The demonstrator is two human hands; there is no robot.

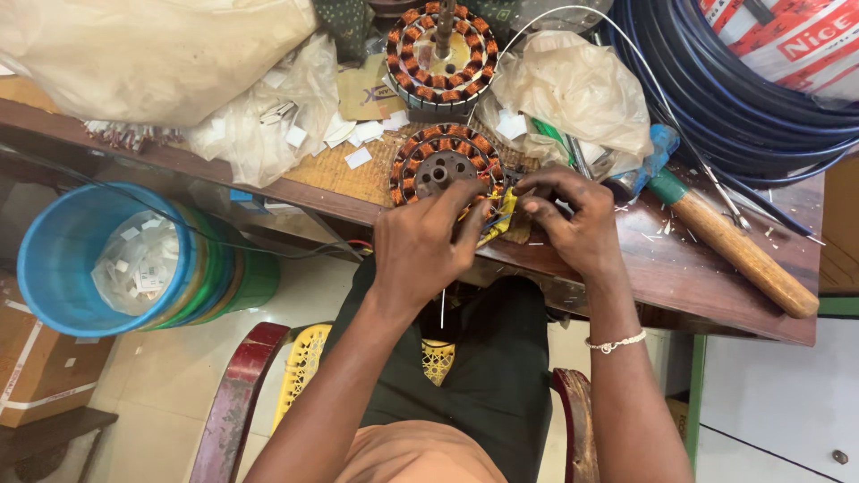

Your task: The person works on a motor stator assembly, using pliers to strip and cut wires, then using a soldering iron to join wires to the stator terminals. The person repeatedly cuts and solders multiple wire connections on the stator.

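The desk (680, 268) carries everything you are working on, and just beyond your fingers sits the wound stator (443, 170), a ring of copper coils on a steel core. Judge it heavy and rigid: take it by the outer iron rim or the centre hub, never by the coils, whose thin enamelled wire looks easy to nick. A second stator (441, 54) lies further out past it.

Your left hand (420, 250) is closed in a pinch on the yellow sleeved leads (499, 215) at the near edge of the stator; your right hand (577, 219) is pinched on the same bundle from the other side. The leads look light, soft and springy, so hold them close to the coil.

Well to the left of your left grip, below desk level, a blue bucket (54, 259) holds small white paper slips. To the right of your right grip lies a wooden-handled tool (743, 255)
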